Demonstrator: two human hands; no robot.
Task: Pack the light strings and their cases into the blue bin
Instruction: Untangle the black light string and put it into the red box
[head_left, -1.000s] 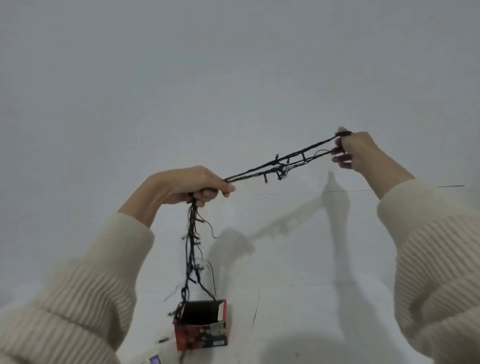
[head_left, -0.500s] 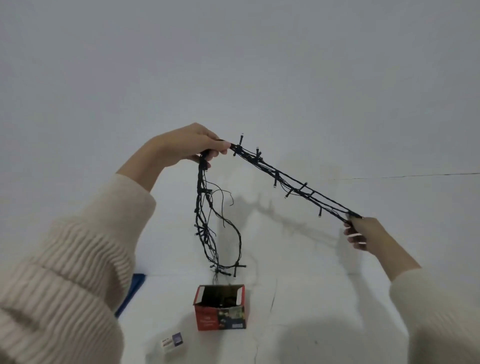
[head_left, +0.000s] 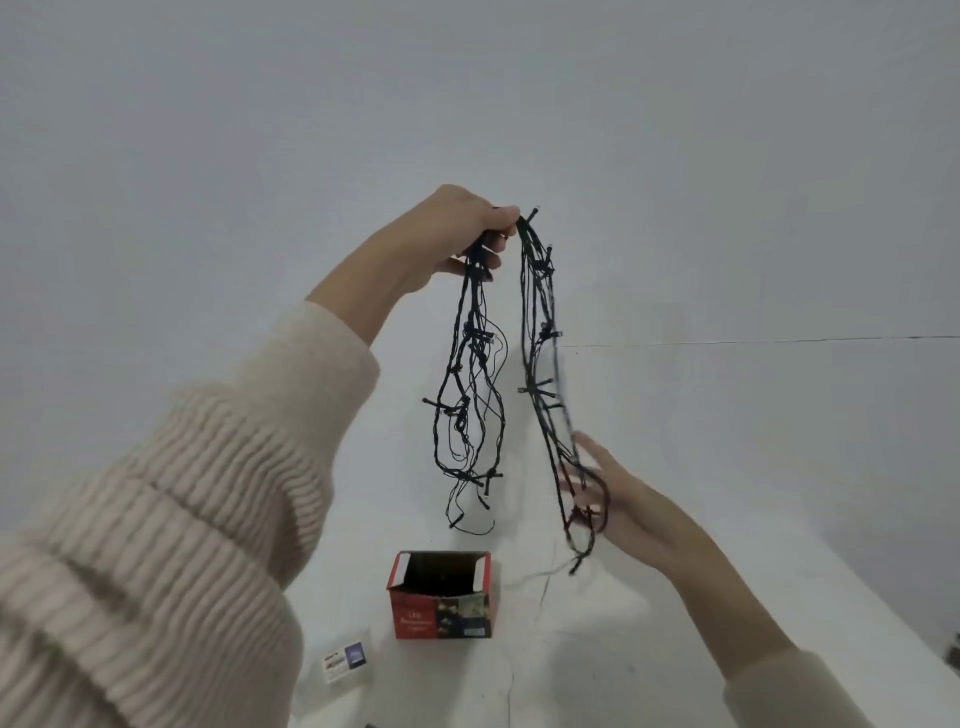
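Light string (head_left: 470, 343), taut before, is now hung above red case (head_left: 441, 613), gripped by left hand (head_left: 457, 228); right hand (head_left: 618, 499) is held open at its loop. Judged ready for casing.

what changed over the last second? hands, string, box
Left hand rose, still gripping the light string, lifting its tail out of the red box. Right hand dropped from high right to low centre; its pinch opened, fingers now straight against the slack strand. Once taut, the string hangs in two loops. Box and small card stayed put.
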